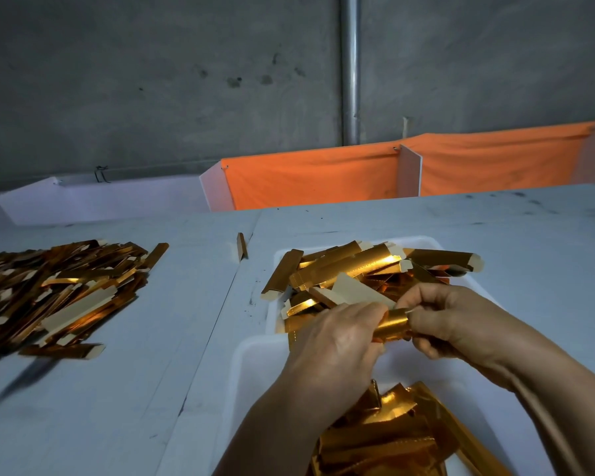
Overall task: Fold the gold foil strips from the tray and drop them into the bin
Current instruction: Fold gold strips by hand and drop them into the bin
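Both hands hold one gold foil strip [390,326] between them, above the gap between two white containers. My left hand [337,341] grips its left end and my right hand [443,316] pinches its right end. Behind the hands a white tray [423,241] carries a heap of gold strips [354,269], some showing their cream backs. Close in front of me a white bin [255,359] holds several gold strips [392,438]; my forearms cover part of it.
A large loose pile of gold strips [55,290] lies on the white table [152,372] at the left. One strip [242,247] stands on edge near the table seam. Orange cloth dividers [316,180] and a white trough [100,201] line the far edge.
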A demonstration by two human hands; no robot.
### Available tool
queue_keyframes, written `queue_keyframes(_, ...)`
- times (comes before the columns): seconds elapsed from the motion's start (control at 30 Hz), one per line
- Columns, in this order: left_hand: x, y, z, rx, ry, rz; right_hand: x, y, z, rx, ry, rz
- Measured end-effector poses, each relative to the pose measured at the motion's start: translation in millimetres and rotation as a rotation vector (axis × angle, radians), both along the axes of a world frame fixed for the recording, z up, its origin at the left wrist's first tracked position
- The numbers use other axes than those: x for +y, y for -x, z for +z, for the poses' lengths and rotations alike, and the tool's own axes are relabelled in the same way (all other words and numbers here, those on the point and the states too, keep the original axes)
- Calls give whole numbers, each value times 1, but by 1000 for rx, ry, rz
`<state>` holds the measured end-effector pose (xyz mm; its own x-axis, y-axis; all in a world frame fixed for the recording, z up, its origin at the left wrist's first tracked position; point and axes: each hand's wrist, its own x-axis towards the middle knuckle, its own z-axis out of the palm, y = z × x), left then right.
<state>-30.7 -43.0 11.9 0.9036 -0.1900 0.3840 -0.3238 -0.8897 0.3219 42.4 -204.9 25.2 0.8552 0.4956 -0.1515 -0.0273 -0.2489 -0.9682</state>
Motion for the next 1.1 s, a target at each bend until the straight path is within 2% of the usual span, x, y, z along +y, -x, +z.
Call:
queue_keyframes(0.1, -1, 0, 4, -2, -59, 12, -2, 1, 2, 12, -3, 35)
queue_keyframes(0.2, -1, 2, 5, -9, 9, 19, -3, 0, 3, 58, -29, 84)
queue_keyframes(0.43, 1, 1, 2, -38, 7, 104, -4, -1, 4, 95, -108, 8)
queue_keyframes(0.63, 2, -2, 8, 48, -86, -38, -7, -2, 4, 145, -107, 90)
queue_keyframes(0.77, 5, 1, 7, -48, 23, -63, -8, -3, 4, 132, -169, 51)
queue_keyframes(0.97, 6, 3, 9, -45, 159, -144, -12, -3, 7, 267, -355, 74)
queue_keyframes(1.1, 7, 3, 8, -83, 187, -133, -13, -1, 9, 259, -329, 104)
